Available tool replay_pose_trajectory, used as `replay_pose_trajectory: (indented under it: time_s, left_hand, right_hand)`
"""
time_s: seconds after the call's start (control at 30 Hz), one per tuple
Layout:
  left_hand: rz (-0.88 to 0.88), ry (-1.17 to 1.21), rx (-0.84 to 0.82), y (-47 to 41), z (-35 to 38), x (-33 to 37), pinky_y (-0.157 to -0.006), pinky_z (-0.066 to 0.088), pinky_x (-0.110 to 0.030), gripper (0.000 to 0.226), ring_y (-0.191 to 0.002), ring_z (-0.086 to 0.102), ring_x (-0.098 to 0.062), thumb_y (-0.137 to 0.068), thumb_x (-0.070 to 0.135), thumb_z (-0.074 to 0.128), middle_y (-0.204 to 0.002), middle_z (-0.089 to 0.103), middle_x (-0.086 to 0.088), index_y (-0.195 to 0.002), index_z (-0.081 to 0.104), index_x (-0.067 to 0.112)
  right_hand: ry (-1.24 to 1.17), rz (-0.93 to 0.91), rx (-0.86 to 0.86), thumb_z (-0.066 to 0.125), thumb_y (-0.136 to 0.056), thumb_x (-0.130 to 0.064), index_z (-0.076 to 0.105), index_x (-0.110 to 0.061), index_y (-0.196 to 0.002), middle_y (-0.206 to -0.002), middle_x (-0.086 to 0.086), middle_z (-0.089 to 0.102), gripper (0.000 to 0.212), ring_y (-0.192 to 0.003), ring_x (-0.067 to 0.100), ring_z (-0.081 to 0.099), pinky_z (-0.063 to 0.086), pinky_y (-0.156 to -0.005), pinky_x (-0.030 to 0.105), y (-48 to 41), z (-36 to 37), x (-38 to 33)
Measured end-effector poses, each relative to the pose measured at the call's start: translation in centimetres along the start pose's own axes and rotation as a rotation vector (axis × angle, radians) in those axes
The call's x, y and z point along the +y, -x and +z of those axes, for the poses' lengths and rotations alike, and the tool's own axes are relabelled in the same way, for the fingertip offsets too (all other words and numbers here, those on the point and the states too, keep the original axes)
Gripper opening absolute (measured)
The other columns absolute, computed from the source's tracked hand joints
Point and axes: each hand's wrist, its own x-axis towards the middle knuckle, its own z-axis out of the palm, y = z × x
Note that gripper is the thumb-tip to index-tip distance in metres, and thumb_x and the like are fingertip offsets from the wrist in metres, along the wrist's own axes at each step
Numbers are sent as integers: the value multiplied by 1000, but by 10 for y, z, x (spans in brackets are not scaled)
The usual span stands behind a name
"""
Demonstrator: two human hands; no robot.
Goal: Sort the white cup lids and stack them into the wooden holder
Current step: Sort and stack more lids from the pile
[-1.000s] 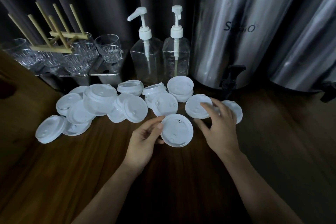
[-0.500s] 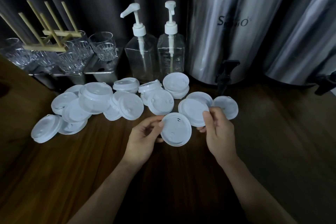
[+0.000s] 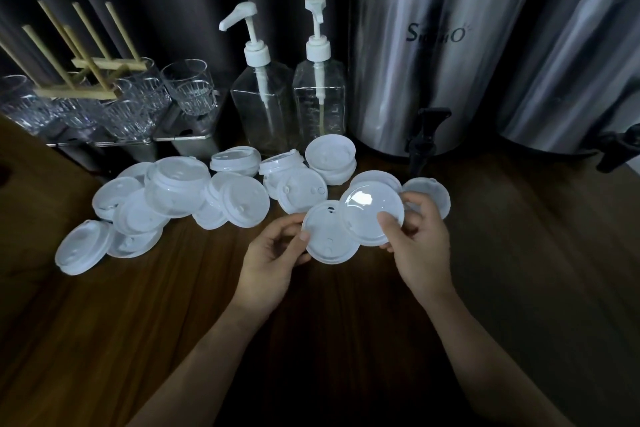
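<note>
While the left hand (image 3: 273, 260) pinches one white lid (image 3: 329, 243) by its rim and the right hand (image 3: 422, 246) grips a second lid (image 3: 367, 211) overlapping and hiding part of the first, the other lids (image 3: 176, 191) lie heaped behind, half covering one another, and the wooden holder (image 3: 86, 62) stands far left, partly cropped.

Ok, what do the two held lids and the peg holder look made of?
Left lid, in the left hand: thin matte white plastic, moulded holes. Right lid, in the right hand: seemingly the same plastic, glossier, showing a bright glare. Wooden holder: pale, seemingly unvarnished wood dowels.
</note>
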Motion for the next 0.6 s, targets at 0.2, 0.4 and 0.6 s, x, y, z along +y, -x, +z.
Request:
replay_pose_trajectory:
  time_s: [0.2,0.4,0.6]
  left_hand:
    - [25,-34,-81,1,-3,1,-83,62,-26,38,-106,74,-18,-91,32,64,-109,76,-1,-128,68,24]
    - [40,-105,-164,1,-2,-1,-93,61,-36,43,-115,72,-23,-94,29,62,-123,75,1,-137,65,23]
    - [60,-126,-184,1,-3,-3,-89,60,-29,44,-115,71,-21,-96,28,59,-126,72,1,-141,61,25]
  right_hand:
    - [197,-140,-127,74,-95,-15,66,-34,-114,-97,-14,75,28,-91,6,73,62,-75,33,2,5,6]
    - [386,-297,-161,68,-96,-28,69,-19,-128,-121,-10,64,33,-114,9,63,56,-96,37,0,8,14]
    - [316,-204,-254,71,-97,-27,61,-24,-139,-127,-12,70,44,-118,7,66,58,-98,39,0,8,15]
